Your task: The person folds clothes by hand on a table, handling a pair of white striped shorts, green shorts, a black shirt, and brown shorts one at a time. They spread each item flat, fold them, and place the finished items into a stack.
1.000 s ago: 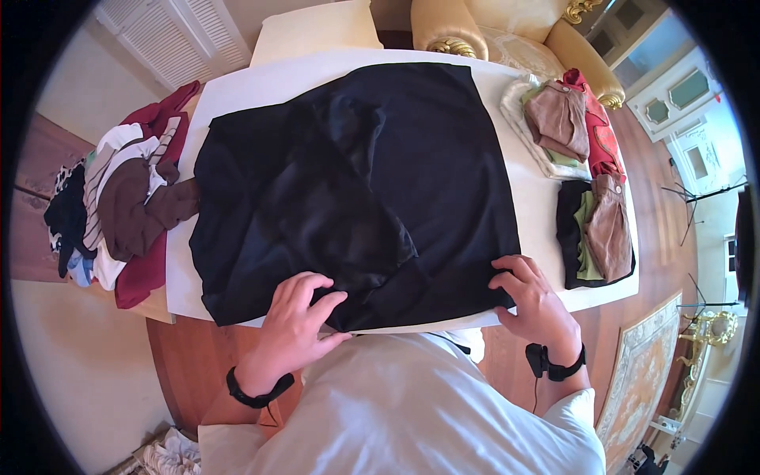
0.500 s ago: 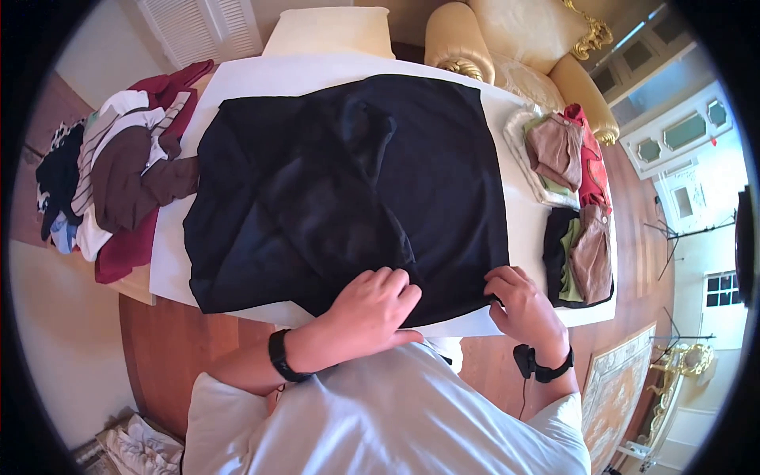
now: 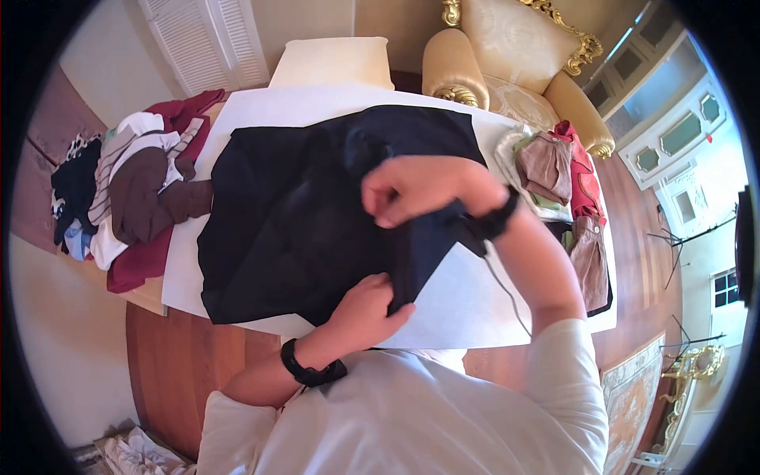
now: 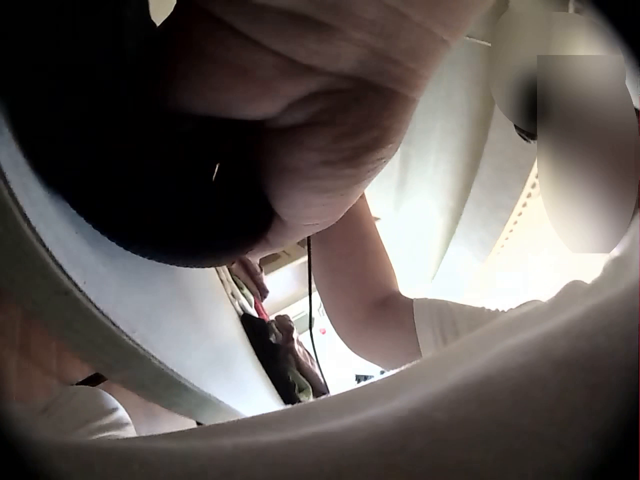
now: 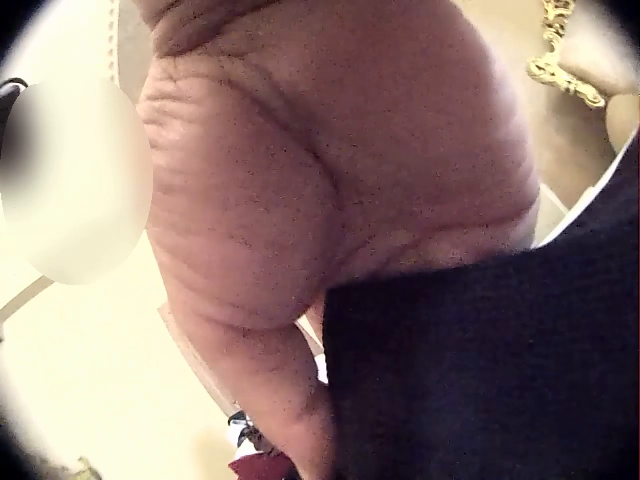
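A large black garment [image 3: 293, 229] lies spread over the white table, with its right part lifted and turned toward the left. My right hand [image 3: 423, 188] grips the raised edge, fingers curled, above the middle of the garment. In the right wrist view the dark cloth [image 5: 480, 370] hangs from below the palm. Lower down, my left hand [image 3: 364, 309] holds the near edge by the fold, the cloth lying between thumb and fingers. Dark cloth [image 4: 140, 190] also shows beneath that palm in the left wrist view. Most fingertips are hidden.
A loose heap of clothes [image 3: 138, 186] lies at the left end of the white table [image 3: 475, 309]. Folded clothes [image 3: 546, 170] are stacked at the right, with brown folded clothing [image 3: 587, 249] nearer me. Beyond the table stand a gold armchair [image 3: 514, 67] and a cream-covered seat [image 3: 332, 63].
My right hand has lifted the garment's right edge and carried it up and left, baring the table at the near right. The left hand went right along the near edge, then stayed by the fold.
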Tool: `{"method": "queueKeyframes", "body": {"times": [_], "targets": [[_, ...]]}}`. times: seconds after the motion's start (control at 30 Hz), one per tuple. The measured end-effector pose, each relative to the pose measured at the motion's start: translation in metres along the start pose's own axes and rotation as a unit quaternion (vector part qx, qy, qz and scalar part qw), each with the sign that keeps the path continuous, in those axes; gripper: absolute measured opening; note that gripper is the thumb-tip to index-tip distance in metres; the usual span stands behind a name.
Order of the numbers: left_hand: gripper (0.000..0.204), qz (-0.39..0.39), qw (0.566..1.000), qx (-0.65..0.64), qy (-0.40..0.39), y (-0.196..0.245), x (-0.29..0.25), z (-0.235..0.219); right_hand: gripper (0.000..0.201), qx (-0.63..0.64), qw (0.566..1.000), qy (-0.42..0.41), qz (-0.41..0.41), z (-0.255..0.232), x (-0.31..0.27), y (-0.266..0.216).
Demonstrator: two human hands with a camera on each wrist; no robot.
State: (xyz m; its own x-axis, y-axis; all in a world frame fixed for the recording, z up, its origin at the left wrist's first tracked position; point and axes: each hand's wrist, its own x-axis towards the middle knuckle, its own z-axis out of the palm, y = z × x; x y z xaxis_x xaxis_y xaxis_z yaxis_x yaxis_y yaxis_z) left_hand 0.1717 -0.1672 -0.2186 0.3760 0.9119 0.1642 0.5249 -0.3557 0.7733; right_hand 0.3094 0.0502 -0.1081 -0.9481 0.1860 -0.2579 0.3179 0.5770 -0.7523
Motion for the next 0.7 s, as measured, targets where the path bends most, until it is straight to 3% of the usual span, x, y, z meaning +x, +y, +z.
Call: {"method": "queueKeyframes", "body": {"times": [0.03, 0.07, 0.13, 0.23, 0.33, 0.4, 0.53, 0.63, 0.7], "targets": [[0.034, -0.016, 0.998, -0.055, 0.023, -0.002, 0.001, -0.001, 0.029, 0.000, 0.998, 0.058, -0.016, -0.003, 0.017, 0.005], [0.032, -0.032, 0.992, -0.111, 0.049, -0.005, 0.002, -0.002, 0.035, 0.065, 0.991, 0.116, 0.034, -0.003, 0.024, -0.002], [0.036, -0.057, 0.990, -0.123, 0.046, -0.012, -0.001, -0.005, 0.037, 0.067, 0.981, 0.180, 0.039, -0.006, 0.030, 0.017], [0.045, -0.109, 0.984, -0.141, 0.020, -0.018, -0.008, -0.011, 0.044, 0.098, 0.972, 0.210, 0.024, 0.003, 0.009, 0.061], [0.052, -0.135, 0.975, -0.174, 0.013, -0.017, -0.002, -0.016, 0.052, -0.026, 0.970, 0.189, 0.148, 0.017, -0.016, 0.067], [0.052, -0.171, 0.971, -0.165, -0.014, -0.017, 0.002, -0.018, 0.053, -0.050, 0.968, 0.193, 0.154, 0.028, -0.022, 0.071], [0.043, -0.083, 0.986, -0.140, 0.018, -0.006, 0.003, -0.015, 0.038, -0.103, 0.963, 0.177, 0.174, 0.040, -0.020, 0.070], [0.030, 0.023, 0.994, -0.101, 0.018, 0.011, 0.000, -0.015, 0.020, -0.029, 0.978, 0.153, 0.139, 0.041, -0.019, 0.073], [0.027, 0.025, 0.996, -0.086, -0.014, 0.015, -0.007, -0.013, 0.013, 0.012, 0.982, 0.153, 0.107, 0.040, -0.020, 0.069]]}}
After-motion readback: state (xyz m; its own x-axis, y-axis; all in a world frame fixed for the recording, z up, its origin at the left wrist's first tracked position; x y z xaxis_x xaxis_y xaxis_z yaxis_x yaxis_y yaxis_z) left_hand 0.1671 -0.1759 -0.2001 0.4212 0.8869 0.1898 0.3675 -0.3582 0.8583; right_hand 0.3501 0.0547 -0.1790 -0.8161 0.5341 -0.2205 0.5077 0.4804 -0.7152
